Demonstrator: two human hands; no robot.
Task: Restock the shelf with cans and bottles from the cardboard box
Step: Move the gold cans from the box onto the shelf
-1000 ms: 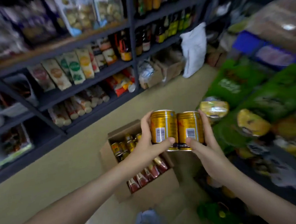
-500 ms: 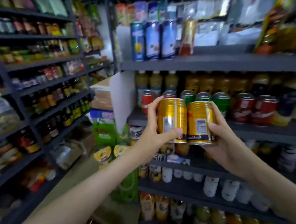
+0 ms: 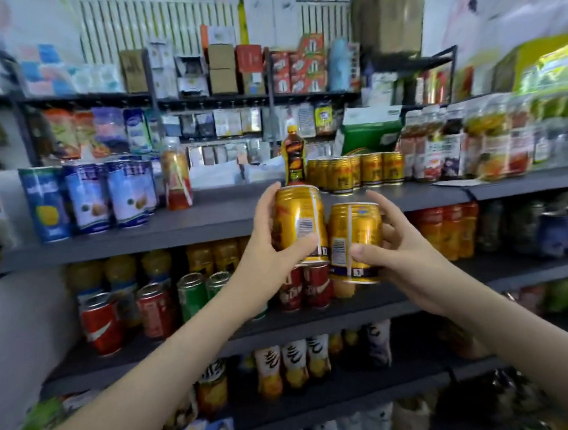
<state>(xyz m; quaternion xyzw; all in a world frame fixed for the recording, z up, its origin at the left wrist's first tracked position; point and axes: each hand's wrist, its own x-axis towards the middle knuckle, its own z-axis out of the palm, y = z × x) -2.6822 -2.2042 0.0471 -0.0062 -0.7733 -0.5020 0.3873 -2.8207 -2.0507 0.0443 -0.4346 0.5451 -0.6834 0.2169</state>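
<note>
The left hand (image 3: 268, 252) grips one gold can (image 3: 296, 224) and the right hand (image 3: 404, 254) grips a second gold can (image 3: 355, 237). Both are raised before the grey shelf (image 3: 209, 219), near the matching row of cans (image 3: 356, 170) standing there. Neither is set down yet, so placing remains.

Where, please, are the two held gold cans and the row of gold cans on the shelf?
Left-hand can (image 3: 299, 214): head view, side above the barcode.
Right-hand can (image 3: 355, 233): head view, middle of its side.
Shelf row of gold cans (image 3: 371, 171): head view, front of a middle can.
</note>
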